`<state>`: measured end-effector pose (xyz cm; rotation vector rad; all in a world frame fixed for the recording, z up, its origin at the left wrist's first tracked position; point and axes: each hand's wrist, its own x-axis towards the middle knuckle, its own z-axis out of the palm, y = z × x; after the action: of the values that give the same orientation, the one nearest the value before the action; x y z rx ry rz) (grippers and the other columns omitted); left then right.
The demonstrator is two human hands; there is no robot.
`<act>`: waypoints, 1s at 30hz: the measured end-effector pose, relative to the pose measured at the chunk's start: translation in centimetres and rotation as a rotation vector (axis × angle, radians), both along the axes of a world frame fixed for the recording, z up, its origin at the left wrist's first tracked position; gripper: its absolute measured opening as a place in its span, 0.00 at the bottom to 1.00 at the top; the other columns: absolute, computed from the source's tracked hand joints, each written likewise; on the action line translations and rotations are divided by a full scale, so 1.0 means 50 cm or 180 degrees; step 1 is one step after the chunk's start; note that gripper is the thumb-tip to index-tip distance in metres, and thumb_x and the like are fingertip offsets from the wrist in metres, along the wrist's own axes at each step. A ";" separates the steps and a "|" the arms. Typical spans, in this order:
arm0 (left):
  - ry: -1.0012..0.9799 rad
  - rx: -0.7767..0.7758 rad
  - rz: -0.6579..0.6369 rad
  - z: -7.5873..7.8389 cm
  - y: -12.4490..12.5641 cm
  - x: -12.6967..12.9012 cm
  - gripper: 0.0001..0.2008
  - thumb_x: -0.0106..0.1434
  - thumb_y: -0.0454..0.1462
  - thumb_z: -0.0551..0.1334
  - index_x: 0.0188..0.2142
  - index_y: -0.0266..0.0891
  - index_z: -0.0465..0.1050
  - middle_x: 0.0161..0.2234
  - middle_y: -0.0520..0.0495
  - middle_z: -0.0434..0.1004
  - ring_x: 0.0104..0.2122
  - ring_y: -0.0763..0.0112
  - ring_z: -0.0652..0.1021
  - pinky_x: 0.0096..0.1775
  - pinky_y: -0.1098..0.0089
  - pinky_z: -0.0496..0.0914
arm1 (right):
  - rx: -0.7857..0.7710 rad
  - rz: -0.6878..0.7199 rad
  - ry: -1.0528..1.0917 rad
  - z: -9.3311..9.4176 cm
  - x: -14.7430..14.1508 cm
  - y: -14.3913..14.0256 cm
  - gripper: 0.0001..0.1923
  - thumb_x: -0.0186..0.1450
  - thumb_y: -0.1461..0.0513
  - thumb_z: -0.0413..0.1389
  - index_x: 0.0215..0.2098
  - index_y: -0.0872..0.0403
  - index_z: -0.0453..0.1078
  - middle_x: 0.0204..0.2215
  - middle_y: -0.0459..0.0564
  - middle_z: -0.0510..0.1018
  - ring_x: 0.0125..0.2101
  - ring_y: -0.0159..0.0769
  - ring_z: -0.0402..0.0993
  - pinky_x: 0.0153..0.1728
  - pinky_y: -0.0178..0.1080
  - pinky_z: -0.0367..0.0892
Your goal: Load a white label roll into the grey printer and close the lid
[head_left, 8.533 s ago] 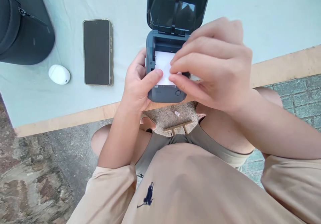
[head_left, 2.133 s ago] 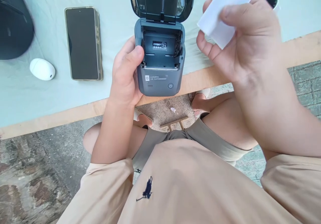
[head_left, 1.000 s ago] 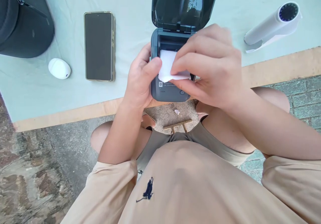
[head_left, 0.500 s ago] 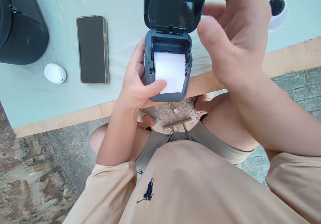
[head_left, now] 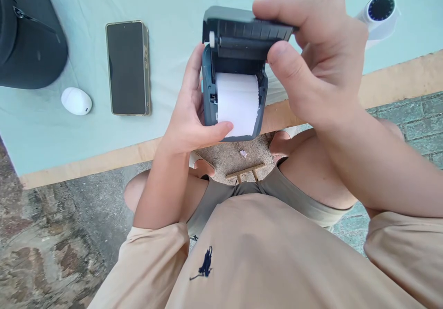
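While the left hand (head_left: 194,115) grips the printer (head_left: 235,92) at the table (head_left: 86,161) edge (thumb pinning the paper (head_left: 238,101)), the right hand (head_left: 311,50) pinches its half-lowered lid (head_left: 245,30).

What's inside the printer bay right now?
A white paper roll fills the printer bay, its end pinned by the left hand. The right hand grips the lid, hiding the bay's rear.

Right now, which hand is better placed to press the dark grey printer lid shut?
Right. The right hand already grips the half-lowered dark grey printer lid, fingers on top and thumb beneath. The left hand steadies the printer's side, its thumb pinning the white paper strip.
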<state>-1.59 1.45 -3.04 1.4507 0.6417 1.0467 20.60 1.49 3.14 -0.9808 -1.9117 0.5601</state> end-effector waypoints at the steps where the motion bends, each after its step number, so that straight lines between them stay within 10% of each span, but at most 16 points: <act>1: -0.0001 0.0246 -0.0120 -0.012 0.009 -0.003 0.55 0.41 0.48 0.74 0.67 0.52 0.51 0.68 0.45 0.60 0.67 0.44 0.66 0.65 0.48 0.67 | -0.0003 -0.0001 -0.0031 -0.001 0.001 0.000 0.21 0.72 0.55 0.49 0.57 0.54 0.72 0.50 0.49 0.74 0.56 0.27 0.68 0.59 0.34 0.70; 5: 0.0088 0.0401 -0.0199 -0.046 0.035 -0.012 0.66 0.34 0.48 0.77 0.68 0.47 0.43 0.67 0.40 0.59 0.65 0.40 0.67 0.62 0.46 0.70 | 0.0031 0.0003 -0.0129 -0.001 0.001 0.000 0.21 0.72 0.53 0.49 0.57 0.54 0.71 0.51 0.49 0.73 0.56 0.26 0.68 0.55 0.31 0.72; 14: -0.0045 -0.0033 -0.0131 0.008 -0.007 0.000 0.44 0.52 0.41 0.70 0.65 0.43 0.55 0.58 0.43 0.68 0.60 0.49 0.73 0.57 0.51 0.73 | 0.0159 0.0204 -0.0542 -0.008 -0.013 0.000 0.30 0.68 0.47 0.53 0.58 0.60 0.67 0.52 0.55 0.70 0.57 0.32 0.66 0.62 0.41 0.68; 21: -0.0540 -0.0537 0.0109 -0.028 0.002 0.013 0.42 0.52 0.54 0.70 0.63 0.53 0.58 0.54 0.45 0.72 0.57 0.49 0.76 0.46 0.56 0.79 | 0.0084 0.0160 -0.0598 -0.006 -0.020 -0.001 0.30 0.67 0.46 0.54 0.57 0.60 0.68 0.51 0.57 0.70 0.57 0.36 0.67 0.61 0.45 0.67; 30: -0.0228 -0.0382 0.0195 0.002 -0.014 0.006 0.47 0.51 0.40 0.73 0.67 0.47 0.54 0.57 0.41 0.71 0.49 0.55 0.80 0.44 0.59 0.80 | -0.0025 0.0161 -0.0514 -0.003 -0.017 -0.001 0.25 0.67 0.52 0.53 0.57 0.57 0.65 0.54 0.49 0.71 0.56 0.30 0.65 0.61 0.40 0.66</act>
<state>-1.31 0.73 -2.97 1.2911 0.6894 1.0845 19.74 1.42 2.99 -1.0110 -2.0836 0.5314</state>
